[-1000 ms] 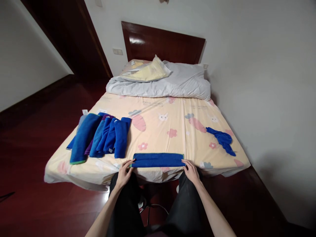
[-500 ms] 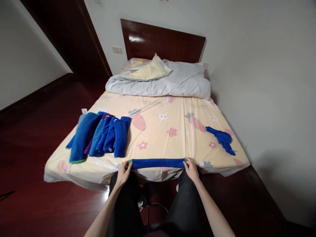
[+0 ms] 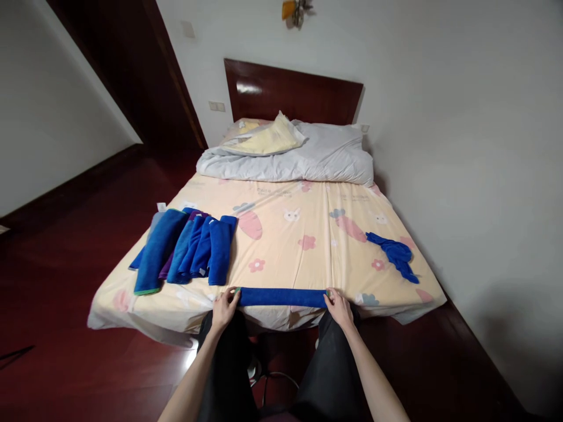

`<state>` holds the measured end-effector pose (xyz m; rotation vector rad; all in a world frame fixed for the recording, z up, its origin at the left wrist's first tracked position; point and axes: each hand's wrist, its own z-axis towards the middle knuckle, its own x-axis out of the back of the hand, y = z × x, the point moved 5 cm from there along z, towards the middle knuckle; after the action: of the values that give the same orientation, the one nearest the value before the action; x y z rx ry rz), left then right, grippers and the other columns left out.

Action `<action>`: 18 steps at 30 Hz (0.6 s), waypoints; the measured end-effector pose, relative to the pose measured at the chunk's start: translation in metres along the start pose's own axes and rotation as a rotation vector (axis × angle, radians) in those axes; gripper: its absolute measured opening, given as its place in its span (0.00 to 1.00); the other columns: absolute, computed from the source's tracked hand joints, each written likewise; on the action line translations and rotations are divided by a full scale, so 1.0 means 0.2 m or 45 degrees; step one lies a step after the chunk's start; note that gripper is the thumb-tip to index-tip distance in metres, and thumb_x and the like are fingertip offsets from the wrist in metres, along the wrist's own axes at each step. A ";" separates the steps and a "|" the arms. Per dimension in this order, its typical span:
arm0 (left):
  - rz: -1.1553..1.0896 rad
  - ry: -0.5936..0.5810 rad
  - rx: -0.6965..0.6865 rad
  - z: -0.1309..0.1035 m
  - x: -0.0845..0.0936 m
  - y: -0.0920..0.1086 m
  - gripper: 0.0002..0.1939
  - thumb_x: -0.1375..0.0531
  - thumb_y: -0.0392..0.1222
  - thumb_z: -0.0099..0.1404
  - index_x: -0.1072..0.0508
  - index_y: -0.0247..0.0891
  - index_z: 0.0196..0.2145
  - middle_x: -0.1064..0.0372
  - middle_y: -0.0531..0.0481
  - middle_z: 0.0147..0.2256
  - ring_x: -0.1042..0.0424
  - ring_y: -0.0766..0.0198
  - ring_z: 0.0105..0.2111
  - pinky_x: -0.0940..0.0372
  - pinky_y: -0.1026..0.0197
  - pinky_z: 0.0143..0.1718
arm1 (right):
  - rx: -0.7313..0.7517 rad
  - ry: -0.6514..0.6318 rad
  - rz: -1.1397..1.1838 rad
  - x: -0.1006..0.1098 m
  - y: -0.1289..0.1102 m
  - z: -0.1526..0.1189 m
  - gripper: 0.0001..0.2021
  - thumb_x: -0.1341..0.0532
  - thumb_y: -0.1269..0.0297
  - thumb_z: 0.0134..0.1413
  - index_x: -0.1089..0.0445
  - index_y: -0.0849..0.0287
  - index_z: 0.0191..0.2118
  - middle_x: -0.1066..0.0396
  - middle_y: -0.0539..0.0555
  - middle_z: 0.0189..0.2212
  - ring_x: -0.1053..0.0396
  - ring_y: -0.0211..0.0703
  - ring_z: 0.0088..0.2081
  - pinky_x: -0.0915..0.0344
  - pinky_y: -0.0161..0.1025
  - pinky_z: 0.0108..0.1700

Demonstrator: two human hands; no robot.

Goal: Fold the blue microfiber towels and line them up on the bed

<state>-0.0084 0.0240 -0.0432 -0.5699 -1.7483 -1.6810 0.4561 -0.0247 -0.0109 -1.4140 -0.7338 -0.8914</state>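
A blue towel (image 3: 282, 297), folded into a long narrow strip, lies across the near edge of the bed (image 3: 308, 258). My left hand (image 3: 225, 308) grips its left end and my right hand (image 3: 339, 306) grips its right end. To the left on the sheet sits a row of several folded blue towels (image 3: 187, 249). A crumpled blue towel (image 3: 396, 254) lies loose near the bed's right edge.
A grey duvet (image 3: 299, 155) with a yellow pillow is bunched at the head of the bed, against a dark wooden headboard (image 3: 292, 94). A white wall runs along the right side. Dark red wooden floor (image 3: 65, 281) surrounds the bed on the left.
The towel in my hands has gone from a wider folded band to a narrower strip at the bed's edge. The view has tilted up slightly.
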 end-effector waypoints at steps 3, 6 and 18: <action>0.050 0.028 0.057 -0.02 0.02 0.05 0.24 0.47 0.59 0.66 0.26 0.39 0.47 0.24 0.41 0.37 0.27 0.45 0.45 0.38 0.40 0.53 | 0.004 0.049 -0.044 0.00 -0.01 -0.01 0.18 0.48 0.53 0.66 0.28 0.54 0.52 0.21 0.53 0.32 0.22 0.48 0.36 0.33 0.38 0.36; -0.025 0.292 0.172 -0.16 0.06 0.08 0.24 0.48 0.58 0.67 0.29 0.38 0.49 0.27 0.39 0.41 0.29 0.43 0.48 0.38 0.39 0.53 | 0.009 0.087 -0.093 0.02 -0.02 -0.02 0.18 0.48 0.53 0.66 0.27 0.55 0.51 0.20 0.56 0.38 0.22 0.49 0.40 0.32 0.40 0.40; -1.656 -0.145 0.840 -0.51 -0.54 0.53 0.11 0.30 0.38 0.55 0.30 0.38 0.30 0.24 0.42 0.34 0.21 0.55 0.41 0.28 0.57 0.46 | 0.138 0.170 -0.123 0.02 -0.01 -0.03 0.18 0.50 0.52 0.68 0.26 0.56 0.45 0.22 0.59 0.41 0.25 0.51 0.44 0.32 0.42 0.46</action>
<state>0.1561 -0.0540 -0.0464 1.0034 -2.8196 -1.5370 0.4555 -0.0307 -0.0066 -1.2195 -0.7426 -0.9963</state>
